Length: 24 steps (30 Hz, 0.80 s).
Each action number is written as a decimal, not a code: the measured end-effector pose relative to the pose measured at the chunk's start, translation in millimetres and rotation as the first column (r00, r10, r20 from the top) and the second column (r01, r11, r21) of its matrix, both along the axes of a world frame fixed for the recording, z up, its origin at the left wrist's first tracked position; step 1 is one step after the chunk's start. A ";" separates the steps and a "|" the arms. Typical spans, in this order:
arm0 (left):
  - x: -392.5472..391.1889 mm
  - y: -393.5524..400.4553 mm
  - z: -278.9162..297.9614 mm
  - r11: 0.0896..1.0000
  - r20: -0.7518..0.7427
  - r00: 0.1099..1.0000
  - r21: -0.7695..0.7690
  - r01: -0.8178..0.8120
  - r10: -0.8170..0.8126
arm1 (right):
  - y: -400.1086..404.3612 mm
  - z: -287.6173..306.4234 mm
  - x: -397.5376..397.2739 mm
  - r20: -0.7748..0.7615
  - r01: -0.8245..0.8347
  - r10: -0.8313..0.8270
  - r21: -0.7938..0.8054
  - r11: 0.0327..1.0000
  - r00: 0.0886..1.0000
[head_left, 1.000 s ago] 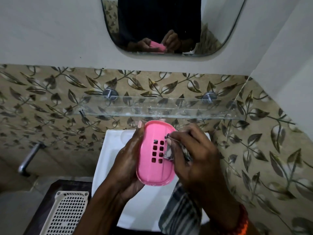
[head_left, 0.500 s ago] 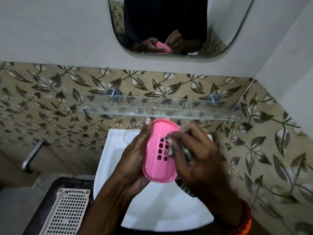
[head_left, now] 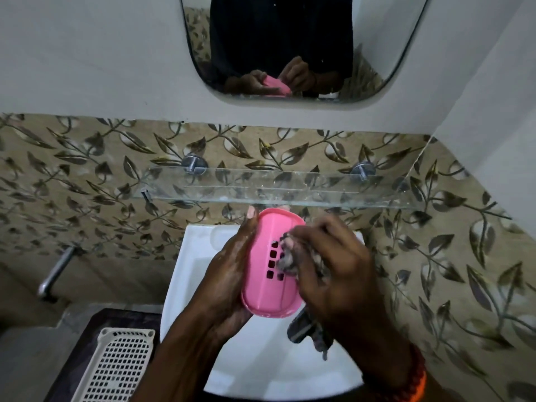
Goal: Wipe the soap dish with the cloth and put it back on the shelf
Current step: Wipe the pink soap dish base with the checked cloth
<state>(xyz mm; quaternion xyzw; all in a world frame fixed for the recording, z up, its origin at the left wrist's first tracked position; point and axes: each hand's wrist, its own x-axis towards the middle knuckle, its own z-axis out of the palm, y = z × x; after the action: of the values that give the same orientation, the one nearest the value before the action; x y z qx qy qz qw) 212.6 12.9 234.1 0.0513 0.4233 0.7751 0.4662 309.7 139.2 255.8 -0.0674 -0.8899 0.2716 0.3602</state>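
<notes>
A pink oval soap dish (head_left: pixel 268 294) with square drain holes is held upright on its long edge over the white sink (head_left: pixel 191 256). My left hand (head_left: pixel 229 274) cups it from the left and behind. My right hand (head_left: pixel 336 274) presses a bunched striped grey cloth (head_left: pixel 285 261) onto the dish's face, covering part of the holes. A tail of the cloth (head_left: pixel 307 332) hangs below my right hand. The glass shelf (head_left: pixel 220 187) is mounted on the tiled wall just above the dish and holds nothing.
A mirror (head_left: pixel 383 53) above reflects my hands and the dish. A metal tap (head_left: pixel 55 274) sticks out of the wall at left. A cream perforated basket (head_left: pixel 116 369) sits on a dark surface at lower left. The leaf-patterned wall closes in on the right.
The dish has turned more edge-on toward me. My right hand with the cloth has slid down across the holes. The view has shifted slightly.
</notes>
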 end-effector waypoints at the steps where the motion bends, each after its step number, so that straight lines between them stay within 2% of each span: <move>1: 3.5 2.0 -0.5 1.000 -0.035 0.999 -0.019 -0.024 0.024 | 6.6 4.0 -5.5 -0.012 0.065 -0.065 -0.012 0.998 0.998; 3: 2.8 4.6 1.1 0.998 -0.027 0.998 -0.039 -0.058 0.057 | 6.3 7.0 -7.1 -0.007 0.083 -0.083 -0.031 0.996 0.996; 6: -8.0 4.2 5.3 0.999 0.053 0.998 -0.018 -0.038 0.039 | -19.6 -0.8 9.7 0.078 -0.070 0.070 -0.011 0.998 0.994; 8: -11.0 4.4 3.6 0.999 0.064 0.998 0.027 -0.024 0.022 | -24.2 -3.4 15.0 0.106 -0.110 0.113 -0.028 0.994 0.988; 11: -2.8 8.8 3.4 0.999 -0.012 0.999 0.037 -0.031 0.031 | -7.4 7.7 4.3 0.074 0.002 0.009 -0.150 0.989 0.997; 13: -0.1 14.9 4.5 0.998 -0.026 1.000 0.064 -0.015 0.016 | -7.5 16.8 -1.5 0.073 0.028 -0.015 -0.177 0.984 0.997; 15: -1.2 20.3 8.4 0.992 -0.018 0.998 0.120 -0.050 0.053 | -24.4 17.1 -2.1 0.105 -0.036 0.062 -0.232 0.972 0.992; 19: -11.0 20.8 10.5 0.970 -0.147 0.976 0.203 -0.131 0.163 | -47.6 9.3 5.5 0.106 -0.112 0.163 -0.377 0.919 0.981; 21: -15.5 17.4 12.4 0.967 -0.191 0.960 0.193 -0.165 0.202 | -46.4 8.3 9.6 0.112 -0.150 0.197 -0.332 0.931 0.974; 23: -20.8 13.2 13.5 0.967 -0.195 0.961 0.201 -0.157 0.196 | -37.4 2.8 15.4 0.246 -0.176 0.248 -0.281 0.943 0.937; 24: -23.5 10.3 16.1 0.966 -0.187 0.965 0.213 -0.144 0.185 | -29.7 -3.3 17.7 0.360 -0.166 0.228 -0.195 0.967 0.905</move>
<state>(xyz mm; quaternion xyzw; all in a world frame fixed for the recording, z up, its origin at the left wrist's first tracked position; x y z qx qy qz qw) 189.1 23.2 250.3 0.1417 0.3930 0.8400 0.3464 327.4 109.5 252.5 -0.0566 -0.9203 0.3588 0.1454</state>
